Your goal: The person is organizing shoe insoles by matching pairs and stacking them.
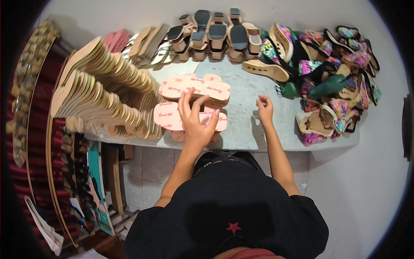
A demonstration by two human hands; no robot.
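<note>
Two piles of pale pink, sole-shaped insole sheets with red print lie on the table in front of me. My left hand (197, 120) rests over them with its fingers spread, fingertips on the far insole stack (172, 86) and thumb above the near insole stack (164, 116). It grips nothing that I can see. Off to the right, my right hand (265, 109) is raised over the bare grey tabletop (246, 93). Its fingers are curled in and pinched; whether anything small is between them cannot be made out.
Tall rows of beige sole boards (103, 99) stand close on the left. Tan sandals (217, 32) with dark soles line the back. Colourful wedge sandals (310, 67) and a green shoe last (328, 85) are heaped on the right. A rack (32, 77) stands far left.
</note>
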